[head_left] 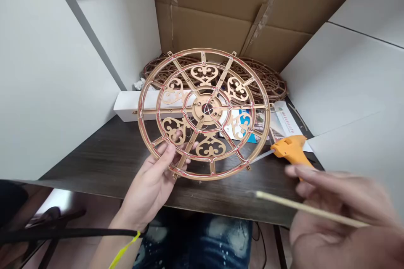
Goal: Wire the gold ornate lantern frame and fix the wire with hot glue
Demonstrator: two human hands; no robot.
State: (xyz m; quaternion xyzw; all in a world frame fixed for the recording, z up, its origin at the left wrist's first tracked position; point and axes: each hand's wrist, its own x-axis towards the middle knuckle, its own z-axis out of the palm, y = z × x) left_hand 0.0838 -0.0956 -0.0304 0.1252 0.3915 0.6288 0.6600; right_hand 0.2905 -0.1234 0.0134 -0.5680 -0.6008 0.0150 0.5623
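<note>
Left hand (pixel 148 187) grasps a round gold fretwork frame (pixel 202 109) above the table.

The left hand is closed on the lower rim of the frame, and its fingers pass through one opening. The frame stands tilted and does not touch the table. Thin red lines run along its ribs. The right hand (pixel 341 214), which is blurred, pinches a thin wooden stick (pixel 312 209) between its fingers, just near an orange hot glue gun (pixel 292 149) lying on the dark wood table (pixel 104 164). Behind the held frame, two similar frames (pixel 268 77) lean on a cardboard sheet (pixel 214 8), beside a white box (pixel 132 105) and printed papers (pixel 284 122). Below the table edge, there are paint-marked jeans (pixel 195 239), and a yellow strap (pixel 124 250) hangs at the left wrist.
</note>
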